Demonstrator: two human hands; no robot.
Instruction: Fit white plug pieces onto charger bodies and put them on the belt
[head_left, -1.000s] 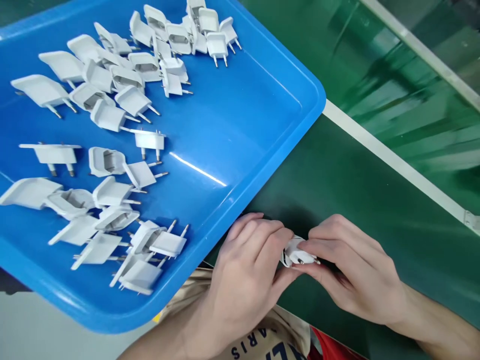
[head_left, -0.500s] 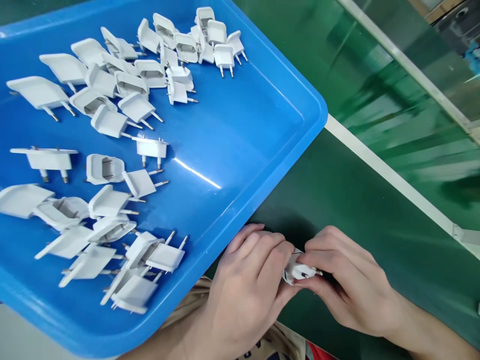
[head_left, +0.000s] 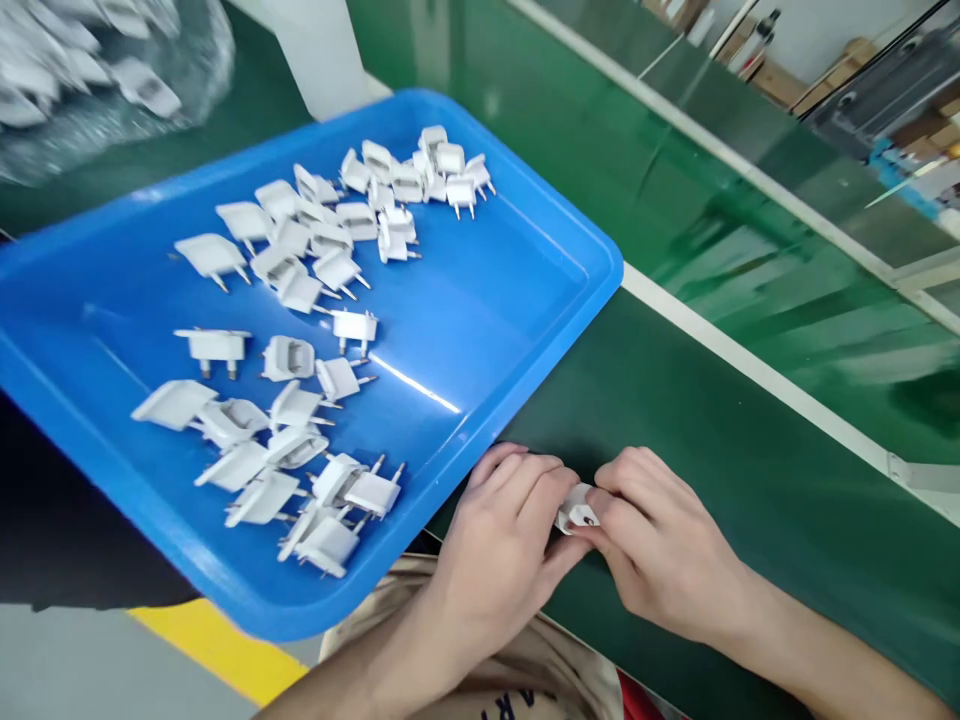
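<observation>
I've got one cam only, head-worn, looking fwd and down from close above the green bench (head_left: 675, 400). It faces the blue tray (head_left: 517, 250) at left and a conveyor belt (head_left: 750, 230) running diag. across top right. No 2nd view, so no overlap.

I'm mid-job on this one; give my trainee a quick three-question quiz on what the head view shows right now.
1. True or false: both the left hand and the right hand grip the same white plug part.
2. Where do the loose white plug parts lie? A) on the green belt B) in the blue tray C) in a cardboard box
3. Fill in: the hands rest over the ___ coloured work surface.

Key: 1 true; 2 B; 3 green.
</observation>
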